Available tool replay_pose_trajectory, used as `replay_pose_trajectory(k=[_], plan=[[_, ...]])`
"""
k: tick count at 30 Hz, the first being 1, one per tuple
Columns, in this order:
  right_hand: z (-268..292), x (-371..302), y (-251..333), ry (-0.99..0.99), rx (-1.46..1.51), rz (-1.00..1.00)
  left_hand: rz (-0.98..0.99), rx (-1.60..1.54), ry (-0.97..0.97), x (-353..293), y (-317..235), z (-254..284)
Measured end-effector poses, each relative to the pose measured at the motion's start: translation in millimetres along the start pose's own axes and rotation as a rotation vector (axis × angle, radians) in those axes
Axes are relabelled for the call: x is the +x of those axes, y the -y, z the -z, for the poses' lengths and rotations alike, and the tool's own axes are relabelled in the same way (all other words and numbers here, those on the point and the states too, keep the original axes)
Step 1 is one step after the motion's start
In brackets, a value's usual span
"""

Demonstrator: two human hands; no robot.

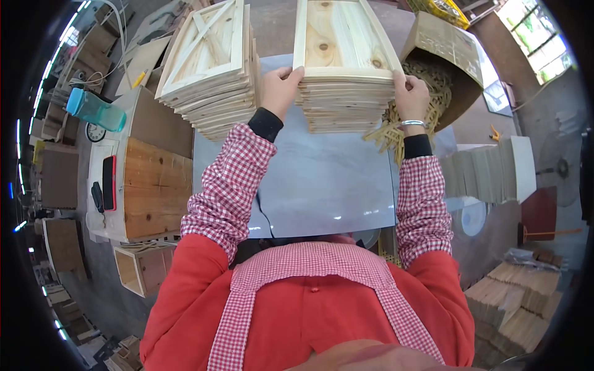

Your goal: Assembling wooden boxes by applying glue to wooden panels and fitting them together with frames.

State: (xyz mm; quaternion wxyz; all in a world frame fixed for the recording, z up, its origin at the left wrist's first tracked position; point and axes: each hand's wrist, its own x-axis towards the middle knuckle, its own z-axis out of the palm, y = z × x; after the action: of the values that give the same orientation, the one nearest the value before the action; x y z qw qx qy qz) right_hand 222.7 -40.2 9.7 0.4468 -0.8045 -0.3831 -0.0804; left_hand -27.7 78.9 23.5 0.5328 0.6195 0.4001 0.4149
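Note:
A pale framed wooden panel point(346, 37) lies on top of a tall stack of similar panels point(346, 105) at the far side of the table. My left hand point(280, 91) pinches its near left corner between thumb and fingers. At the near right corner, my right hand point(412, 99), with a silver bangle on the wrist, grips the same panel's edge. Left of my left hand stands another stack, topped by a framed panel with a diagonal brace point(207, 43). Whether the held panel is lifted off the ones below, I cannot tell.
A tipped cardboard box point(455, 55) spills yellowish strips point(433, 86) beside my right hand. The grey tabletop point(325, 185) lies between my arms. On the left are a wooden box point(158, 188), a blue bottle point(96, 110) and a phone point(109, 182). Stacked thin boards point(482, 170) stand right.

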Motion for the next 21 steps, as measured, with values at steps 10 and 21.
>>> replay_pose_trajectory(k=[10, 21], plan=[[56.4, -140.6, 13.3, 0.009, 0.659, -0.277, -0.529, 0.631, -0.068, -126.9, -6.9, 51.4], [69.0, -292.1, 42.4, 0.043, 1.031, -0.161, -1.278, 0.972, 0.06, -192.7, 29.3, 35.8]])
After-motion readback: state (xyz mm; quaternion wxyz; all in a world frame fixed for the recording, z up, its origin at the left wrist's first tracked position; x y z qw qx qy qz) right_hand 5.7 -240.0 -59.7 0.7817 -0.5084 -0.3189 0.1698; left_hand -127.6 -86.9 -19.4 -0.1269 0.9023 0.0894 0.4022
